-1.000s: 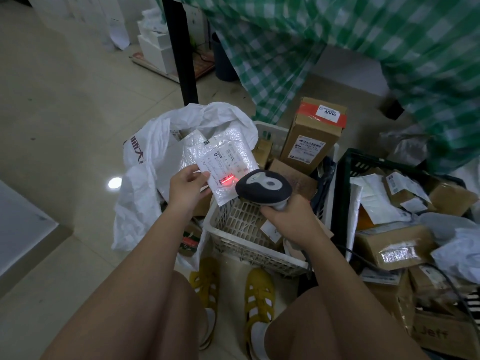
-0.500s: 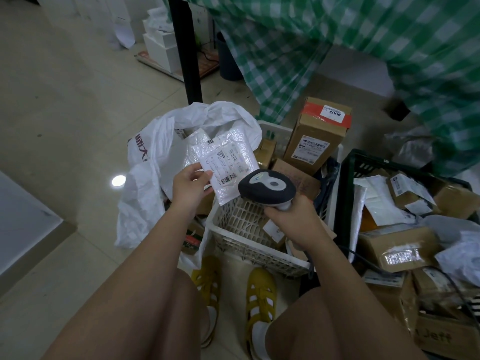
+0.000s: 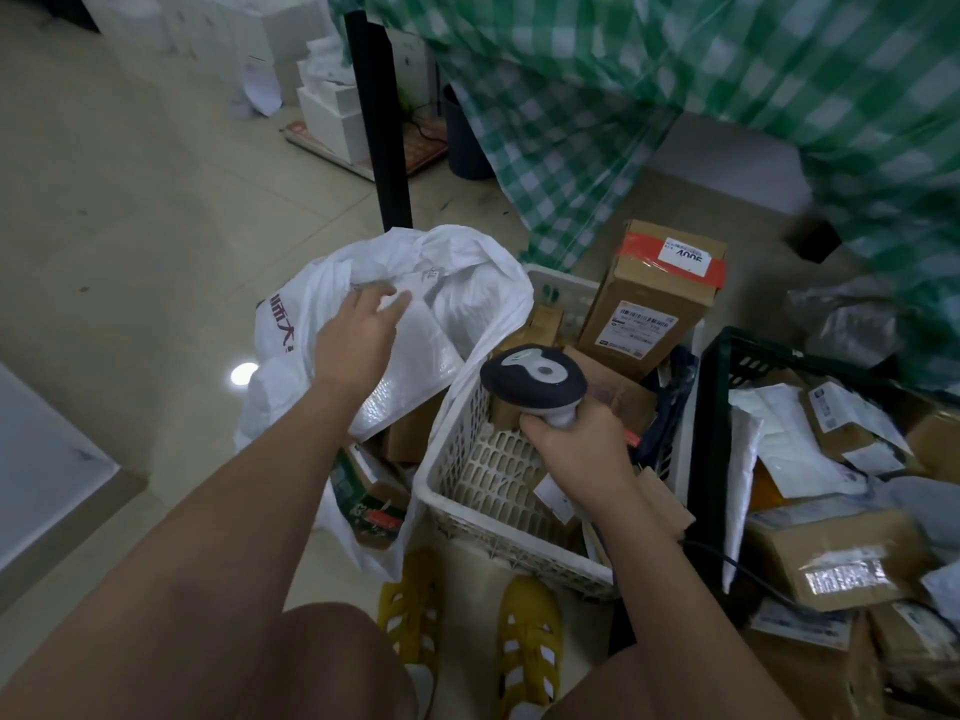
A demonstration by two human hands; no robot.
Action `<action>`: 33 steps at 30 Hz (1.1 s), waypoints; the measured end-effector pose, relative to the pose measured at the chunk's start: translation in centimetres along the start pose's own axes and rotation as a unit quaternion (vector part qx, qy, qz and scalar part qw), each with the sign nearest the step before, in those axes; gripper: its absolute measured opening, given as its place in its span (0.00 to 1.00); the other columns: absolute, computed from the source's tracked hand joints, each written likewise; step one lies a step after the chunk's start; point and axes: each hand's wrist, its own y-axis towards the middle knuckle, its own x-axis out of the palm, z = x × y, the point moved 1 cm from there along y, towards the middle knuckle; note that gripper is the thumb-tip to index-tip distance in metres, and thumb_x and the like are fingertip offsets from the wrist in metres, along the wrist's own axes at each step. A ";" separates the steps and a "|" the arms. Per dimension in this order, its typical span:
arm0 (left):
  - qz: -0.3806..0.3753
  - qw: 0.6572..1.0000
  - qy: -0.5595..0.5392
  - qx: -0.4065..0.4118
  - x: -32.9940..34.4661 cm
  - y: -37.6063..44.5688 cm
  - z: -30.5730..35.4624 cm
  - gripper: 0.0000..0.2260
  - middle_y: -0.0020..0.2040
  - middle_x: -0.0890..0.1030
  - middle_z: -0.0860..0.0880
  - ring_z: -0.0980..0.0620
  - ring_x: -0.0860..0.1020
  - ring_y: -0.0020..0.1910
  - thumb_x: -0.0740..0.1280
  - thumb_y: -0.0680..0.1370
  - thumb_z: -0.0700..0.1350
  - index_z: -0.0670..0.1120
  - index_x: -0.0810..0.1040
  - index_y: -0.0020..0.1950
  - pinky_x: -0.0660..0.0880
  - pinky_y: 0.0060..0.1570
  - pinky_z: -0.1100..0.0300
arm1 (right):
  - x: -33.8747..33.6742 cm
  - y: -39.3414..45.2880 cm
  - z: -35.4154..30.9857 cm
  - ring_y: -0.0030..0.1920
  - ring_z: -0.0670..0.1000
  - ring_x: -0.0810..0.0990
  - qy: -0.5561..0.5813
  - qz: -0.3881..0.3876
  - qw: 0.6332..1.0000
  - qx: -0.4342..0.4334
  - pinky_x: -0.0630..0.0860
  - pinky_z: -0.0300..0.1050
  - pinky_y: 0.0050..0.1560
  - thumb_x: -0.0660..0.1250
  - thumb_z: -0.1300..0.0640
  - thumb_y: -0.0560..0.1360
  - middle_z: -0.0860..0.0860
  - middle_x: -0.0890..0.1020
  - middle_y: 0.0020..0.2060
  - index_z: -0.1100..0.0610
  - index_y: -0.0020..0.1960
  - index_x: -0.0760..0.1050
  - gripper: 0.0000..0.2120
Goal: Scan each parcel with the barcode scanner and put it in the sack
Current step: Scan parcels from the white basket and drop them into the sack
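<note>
A crinkled white plastic sack [image 3: 291, 324] with dark red printing on its side stands open on the pale tiled floor [image 3: 130, 210], left of a white perforated plastic basket [image 3: 483, 459]. Inside the sack's mouth lies a glossy white bubble-wrap parcel [image 3: 415, 350], its dimpled film catching the light. The left hand [image 3: 358, 340] hangs over that mouth with fingers spread and loose, grasping nothing; the parcel lies just beneath and to the right of it, and whether the fingertips touch it cannot be told. Lower in the sack, brown cardboard and a green printed box [image 3: 363, 491] show through the opening.

The right hand [image 3: 576, 449] is curled round the pale grey handle of the barcode scanner [image 3: 530, 376], whose rounded dark head with a light grey top points left, over the basket and just right of the sack's rim. A dark cable [image 3: 748, 574] runs off to the near right.

In the far part of the basket a tall brown cardboard box [image 3: 654, 298] stands upright, sealed with red tape and bearing white labels. To the right, a dark green plastic crate [image 3: 711, 423] is heaped with cardboard boxes and white plastic mailers. A green-and-white checked cloth [image 3: 675, 85] hangs at the far side beside a black post [image 3: 379, 116]. Yellow slotted sandals [image 3: 530, 641] show near, between the person's knees.
</note>
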 end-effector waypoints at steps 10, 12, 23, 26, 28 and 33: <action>-0.264 0.955 0.137 -0.010 9.3 1.2 -0.8 0.27 0.73 0.62 0.44 0.44 0.62 0.72 0.61 0.77 0.34 0.49 0.61 0.75 0.71 0.61 0.48 | 3.2 3.5 2.3 0.23 0.43 0.65 -0.003 0.002 0.999 0.038 0.61 0.36 0.25 0.69 0.62 0.72 0.53 0.70 0.22 0.61 0.28 0.67 0.17; -0.317 0.935 0.154 -0.039 10.6 1.2 -1.7 0.28 0.74 0.59 0.44 0.43 0.60 0.73 0.62 0.78 0.38 0.50 0.58 0.76 0.70 0.62 0.47 | 4.0 4.1 2.8 0.23 0.44 0.66 0.002 -0.001 0.998 0.062 0.61 0.36 0.26 0.68 0.61 0.72 0.52 0.71 0.21 0.61 0.28 0.67 0.16; -0.329 0.941 -0.002 -0.077 9.7 0.4 0.4 0.28 0.79 0.46 0.41 0.39 0.52 0.77 0.59 0.81 0.43 0.47 0.51 0.79 0.61 0.70 0.42 | 2.4 4.8 2.8 0.31 0.53 0.70 0.020 0.025 0.990 0.137 0.65 0.46 0.35 0.67 0.61 0.72 0.64 0.73 0.28 0.65 0.33 0.71 0.12; -0.311 0.942 -0.120 -0.025 8.8 -0.5 3.9 0.27 0.78 0.52 0.39 0.37 0.59 0.74 0.60 0.80 0.41 0.45 0.56 0.78 0.65 0.68 0.43 | 0.1 4.5 3.3 0.35 0.56 0.73 0.043 0.058 0.983 0.167 0.67 0.49 0.37 0.68 0.59 0.73 0.66 0.76 0.33 0.72 0.43 0.75 0.14; -0.288 0.935 -0.205 0.027 8.6 -1.2 6.6 0.25 0.73 0.63 0.38 0.36 0.67 0.69 0.61 0.78 0.39 0.43 0.62 0.76 0.69 0.64 0.45 | -1.5 4.2 3.9 0.35 0.57 0.73 0.029 0.072 0.983 0.169 0.67 0.49 0.38 0.69 0.58 0.74 0.67 0.77 0.35 0.74 0.47 0.75 0.16; -0.370 0.882 -0.289 0.035 10.4 -2.7 13.5 0.16 0.62 0.77 0.40 0.42 0.76 0.59 0.63 0.77 0.46 0.42 0.76 0.62 0.74 0.59 0.48 | -5.8 3.1 6.4 0.36 0.58 0.79 -0.022 0.102 0.978 0.182 0.72 0.46 0.35 0.70 0.56 0.73 0.66 0.81 0.38 0.70 0.47 0.77 0.16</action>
